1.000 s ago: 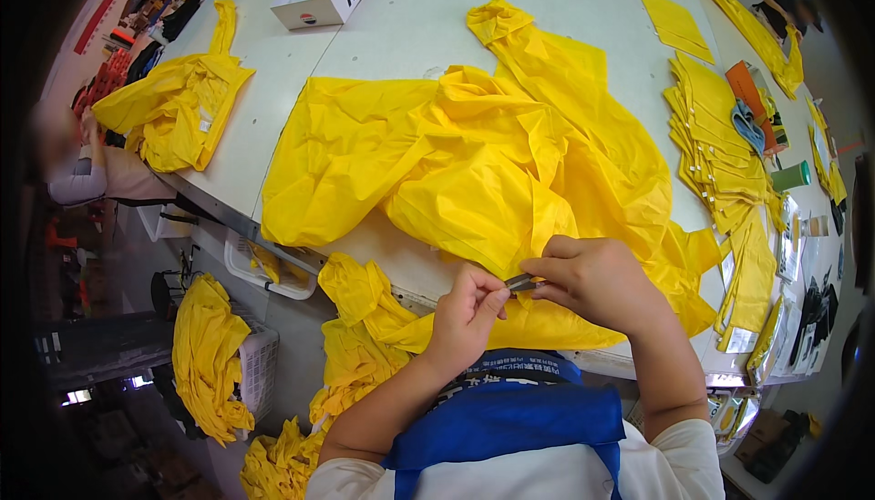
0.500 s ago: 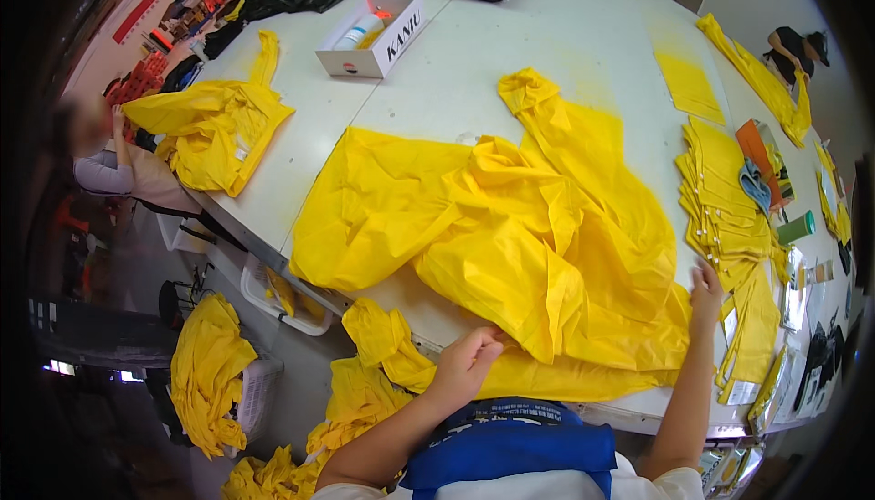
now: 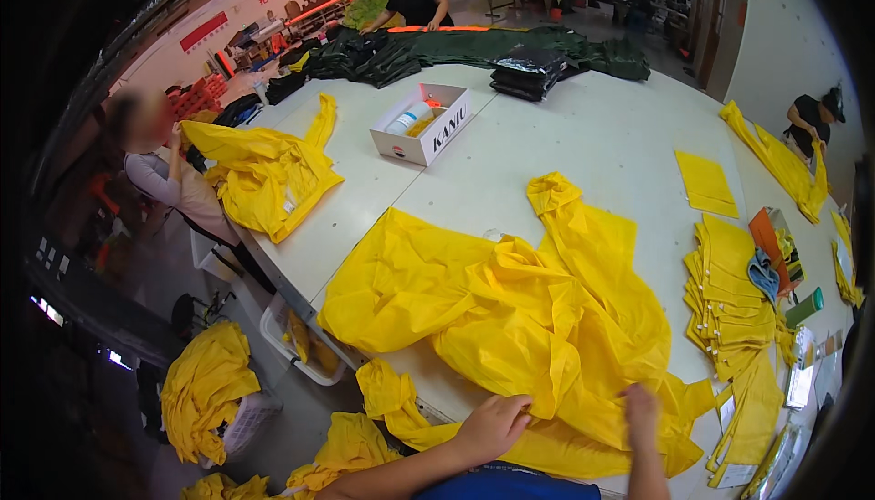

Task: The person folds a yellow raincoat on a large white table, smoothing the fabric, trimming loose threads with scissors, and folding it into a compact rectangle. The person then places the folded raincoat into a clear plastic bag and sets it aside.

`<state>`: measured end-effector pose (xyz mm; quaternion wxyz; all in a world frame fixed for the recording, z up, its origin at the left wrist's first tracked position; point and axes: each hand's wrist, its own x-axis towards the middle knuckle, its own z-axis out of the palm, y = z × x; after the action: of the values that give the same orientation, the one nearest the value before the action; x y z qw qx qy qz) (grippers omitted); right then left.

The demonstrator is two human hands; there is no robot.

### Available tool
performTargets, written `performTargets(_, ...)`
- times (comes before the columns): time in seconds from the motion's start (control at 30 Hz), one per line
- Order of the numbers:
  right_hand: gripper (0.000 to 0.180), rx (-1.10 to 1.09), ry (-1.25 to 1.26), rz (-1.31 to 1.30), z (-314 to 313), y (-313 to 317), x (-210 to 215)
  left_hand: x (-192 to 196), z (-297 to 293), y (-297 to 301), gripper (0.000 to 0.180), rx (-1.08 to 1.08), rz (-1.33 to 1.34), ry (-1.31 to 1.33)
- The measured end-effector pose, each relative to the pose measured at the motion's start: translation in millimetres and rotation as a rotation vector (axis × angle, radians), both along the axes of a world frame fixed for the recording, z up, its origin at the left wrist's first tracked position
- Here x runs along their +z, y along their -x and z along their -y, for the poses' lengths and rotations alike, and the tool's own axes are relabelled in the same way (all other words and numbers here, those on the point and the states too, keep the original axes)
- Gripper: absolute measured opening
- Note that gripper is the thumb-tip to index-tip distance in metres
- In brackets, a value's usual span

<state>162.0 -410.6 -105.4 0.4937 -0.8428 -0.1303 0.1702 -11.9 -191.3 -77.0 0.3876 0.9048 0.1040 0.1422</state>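
Note:
A large crumpled yellow garment (image 3: 510, 304) of thin, smooth fabric lies across the near side of the table, one sleeve stretching toward the far side. My left hand (image 3: 495, 427) is at its near edge, thumb and fingers pinched together on the fabric. Over the garment's lower right part is my right hand (image 3: 642, 416), smeared by motion; whether its fingers grip the cloth cannot be made out. Part of the garment's near edge hangs close to my body, partly hidden by my forearms.
On the white table (image 3: 437, 185) stand an open white box (image 3: 421, 126) and, at right, a stack of yellow pieces (image 3: 729, 290) beside a green cylinder (image 3: 804, 307). A person (image 3: 164, 167) at left handles another yellow garment (image 3: 273, 181). Yellow cloth fills a basket (image 3: 251, 422) below.
My right hand has moved left from beside the stack onto the garment. My left hand stays at the near edge. The view has tilted up, bringing a person at the far side into sight.

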Motion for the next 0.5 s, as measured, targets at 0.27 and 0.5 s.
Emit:
performTargets(0.27, 0.031, 0.250, -0.069, -0.242, -88, 62, -11, -11, -4, 9, 0.014, 0.080, 0.148, 0.132)
performTargets(0.5, 0.022, -0.087, -0.503, -0.667, -91, 76, -8, -31, -6, 14, 0.011, 0.215, -0.026, 0.618)
